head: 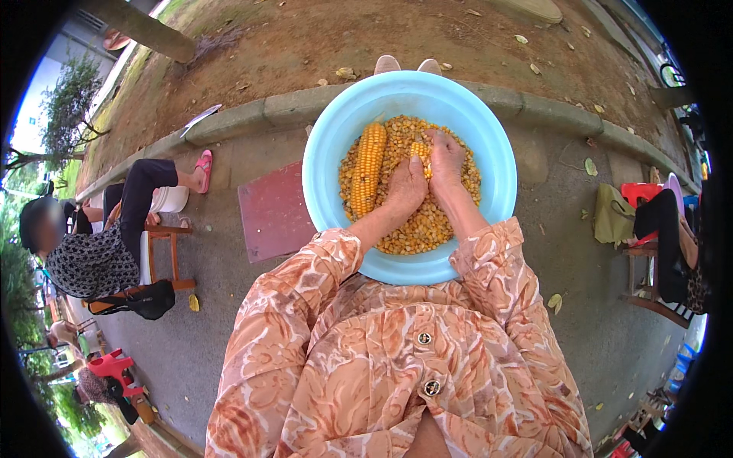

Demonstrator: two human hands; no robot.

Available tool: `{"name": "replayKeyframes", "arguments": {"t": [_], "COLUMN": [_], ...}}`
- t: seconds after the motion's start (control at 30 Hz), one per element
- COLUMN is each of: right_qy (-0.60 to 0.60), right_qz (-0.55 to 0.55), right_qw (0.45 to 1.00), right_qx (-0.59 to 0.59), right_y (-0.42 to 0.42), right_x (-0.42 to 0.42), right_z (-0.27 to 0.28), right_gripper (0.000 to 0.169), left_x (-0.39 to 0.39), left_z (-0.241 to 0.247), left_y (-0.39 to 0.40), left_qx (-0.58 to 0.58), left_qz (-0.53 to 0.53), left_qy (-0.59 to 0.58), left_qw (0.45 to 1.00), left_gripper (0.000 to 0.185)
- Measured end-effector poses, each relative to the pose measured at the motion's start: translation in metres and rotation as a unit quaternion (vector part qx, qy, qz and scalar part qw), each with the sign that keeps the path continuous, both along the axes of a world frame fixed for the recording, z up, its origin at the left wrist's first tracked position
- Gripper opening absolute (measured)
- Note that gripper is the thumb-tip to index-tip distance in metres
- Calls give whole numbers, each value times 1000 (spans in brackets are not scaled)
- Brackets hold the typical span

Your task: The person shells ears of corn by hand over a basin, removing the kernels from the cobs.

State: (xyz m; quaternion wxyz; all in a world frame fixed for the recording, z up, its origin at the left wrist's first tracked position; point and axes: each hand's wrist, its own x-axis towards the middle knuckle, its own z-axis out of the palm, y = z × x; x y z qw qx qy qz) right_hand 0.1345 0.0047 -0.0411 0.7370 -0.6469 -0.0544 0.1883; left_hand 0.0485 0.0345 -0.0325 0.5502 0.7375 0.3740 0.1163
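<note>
A light-blue plastic basin (495, 172) stands before me, holding many loose corn kernels (415, 233). Over the kernels, right of the basin's middle, both hands are closed around a partly hidden corn cob (421, 151). My left hand (406, 186) grips its near side with the thumb up, and my right hand (445, 160) holds it from the right, fingers curled over its far end. A whole yellow ear of corn (369, 169) lies on the kernels to the left of my hands, not touched by them.
A dark red board (272, 212) lies on the pavement left of the basin. A stone curb (292, 107) runs beyond it, with bare soil behind. One person (94, 257) sits at the left; another, beside a green bag (613, 214), sits at the right edge.
</note>
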Motion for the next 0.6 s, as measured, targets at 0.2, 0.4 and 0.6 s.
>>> {"name": "replayKeyframes", "arguments": {"t": [0.2,0.4,0.6], "right_qy": [-257,-253,-26], "right_qz": [55,8,39], "right_qw": [956,959,999], "right_qx": [-132,-128,-8], "right_y": [6,6,4], "right_x": [5,18,12], "right_z": [-8,-10,3], "right_gripper": [21,25,28], "left_x": [2,6,7], "left_z": [3,9,23], "left_y": [3,3,-6], "left_qx": [-228,-201,-180], "left_qz": [35,25,75], "left_qy": [-15,1,7], "left_qw": [973,979,981], "left_gripper": [55,54,59]}}
